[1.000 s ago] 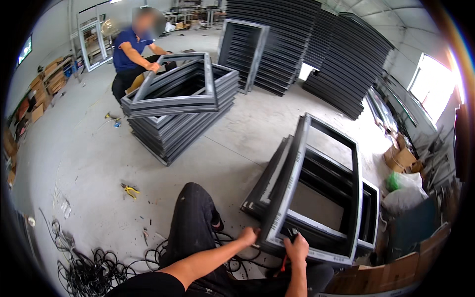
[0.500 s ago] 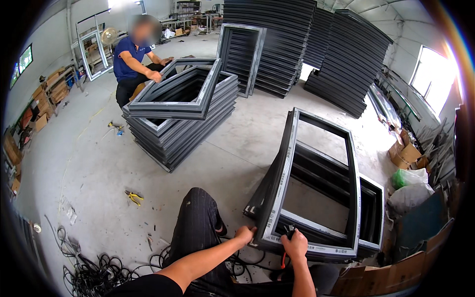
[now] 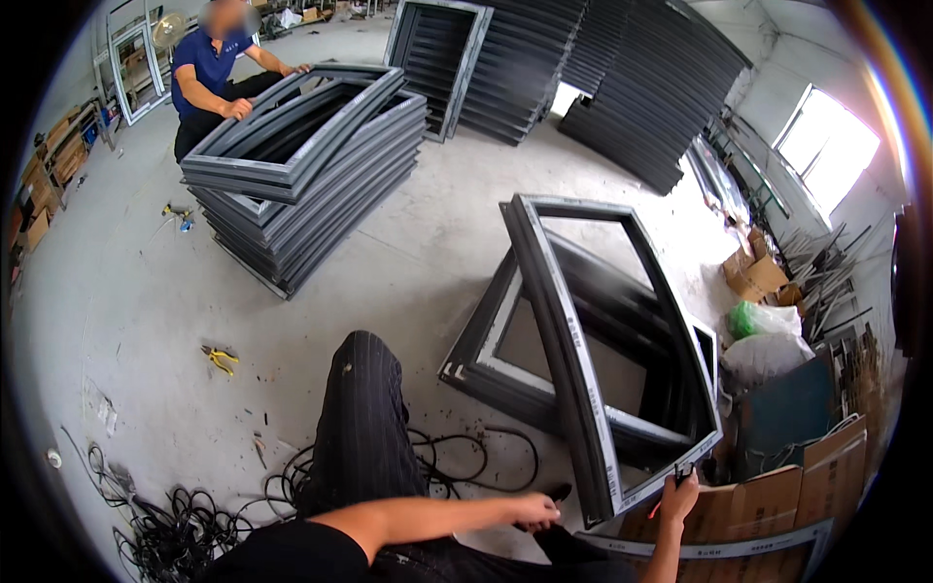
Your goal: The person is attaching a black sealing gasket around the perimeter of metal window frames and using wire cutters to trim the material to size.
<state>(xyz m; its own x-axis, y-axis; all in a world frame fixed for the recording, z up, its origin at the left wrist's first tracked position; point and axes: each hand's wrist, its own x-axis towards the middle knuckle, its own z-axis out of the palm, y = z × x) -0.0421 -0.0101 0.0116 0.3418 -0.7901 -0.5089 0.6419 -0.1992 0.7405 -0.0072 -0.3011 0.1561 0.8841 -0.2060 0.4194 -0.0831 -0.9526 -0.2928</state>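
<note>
Right hand (image 3: 679, 488) grips frame (image 3: 564, 350) at its near corner; left hand (image 3: 533, 509) just beside frame, grip unclear.

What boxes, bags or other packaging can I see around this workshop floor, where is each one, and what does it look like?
Open cardboard box: right of the grey window frame, brown, flaps up.
Green bag: just below that box, crumpled.
White sack: beneath the green bag, bulging.
Flat cardboard sheets: lower right, beside the right hand, brown.
Boxes on shelves: far left wall, brown, blurred.
</note>
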